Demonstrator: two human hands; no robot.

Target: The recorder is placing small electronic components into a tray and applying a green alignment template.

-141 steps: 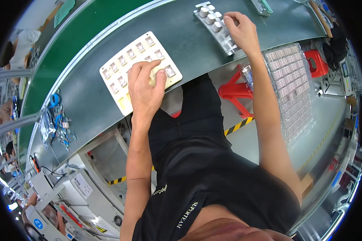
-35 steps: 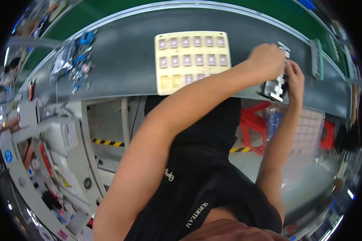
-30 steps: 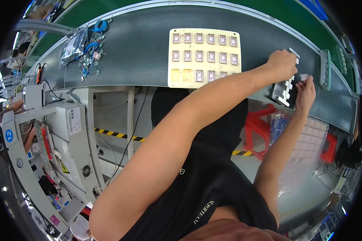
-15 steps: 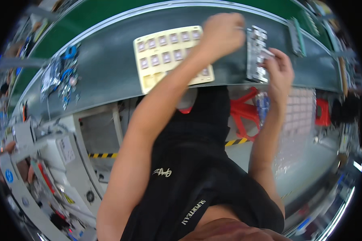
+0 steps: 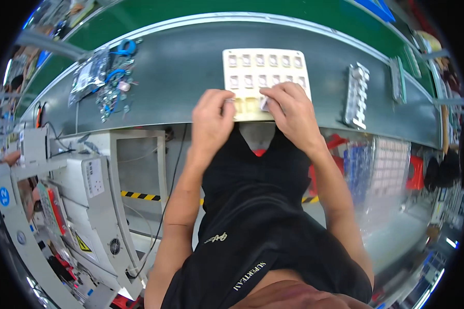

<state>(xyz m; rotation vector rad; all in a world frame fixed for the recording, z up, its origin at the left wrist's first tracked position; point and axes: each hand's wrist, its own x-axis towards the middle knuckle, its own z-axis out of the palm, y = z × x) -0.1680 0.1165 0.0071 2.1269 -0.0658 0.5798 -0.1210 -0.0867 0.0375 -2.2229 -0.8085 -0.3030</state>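
Note:
A cream tray (image 5: 268, 116) lies on the dark green bench top in front of me, with small pinkish-silver square parts (image 5: 260, 60) sitting in rows of pockets. Bare pockets show in its near row, between my hands. My left hand (image 5: 210, 117) is at the tray's near left corner, thumb and fingers pinched on a small silvery piece (image 5: 231, 100), mostly hidden. Over the near row, my right hand (image 5: 293, 110) grips a small whitish-silver part (image 5: 264, 104) between thumb and fingers. Part of the tray's right side is hidden under that hand.
A silvery metal rack (image 5: 357, 96) with a notched edge stands on the bench to the right. At the left lie a clear plastic bag (image 5: 90, 76), a blue tape roll (image 5: 126, 47) and loose small parts. Red stools and a clear sheet of trays (image 5: 389, 167) are below the bench's right side.
Both hands have come from around the metal rack on the right to the tray's near row. My left forearm no longer crosses the tray. The whole view has shifted too.

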